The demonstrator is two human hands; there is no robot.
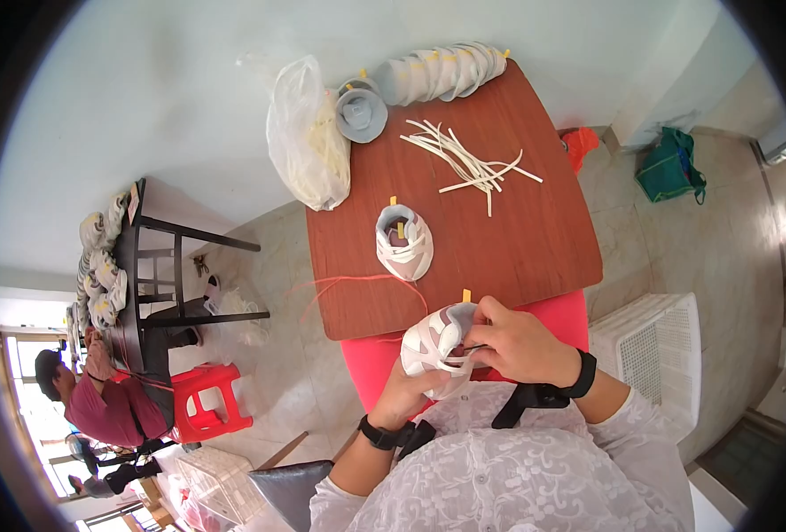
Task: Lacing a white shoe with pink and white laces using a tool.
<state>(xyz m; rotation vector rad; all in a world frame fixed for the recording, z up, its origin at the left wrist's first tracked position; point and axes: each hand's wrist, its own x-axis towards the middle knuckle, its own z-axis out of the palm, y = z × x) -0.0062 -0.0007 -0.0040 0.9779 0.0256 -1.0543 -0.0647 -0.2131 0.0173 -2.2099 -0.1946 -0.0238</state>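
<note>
A white and mauve shoe upper [426,348] with a grey lining and a yellow tab is tilted close to my body, at the table's near edge. My left hand [400,396] is closed around its lower left side. At the shoe's opening and lacing, my right hand [524,344] has its fingers pinched together; what lies between them is hidden. A second, similar shoe upper [404,248], laced in white with yellow tabs, stands on the brown table [499,257]. Beyond it lies a loose bunch of white laces [473,164].
Nested shoe uppers [446,73] line the table's far edge, beside a grey upper [361,113] and a plastic bag [304,142]. A thin red cord [340,280] crosses the left edge. A white basket [654,355] stands right; another person [113,403] sits left.
</note>
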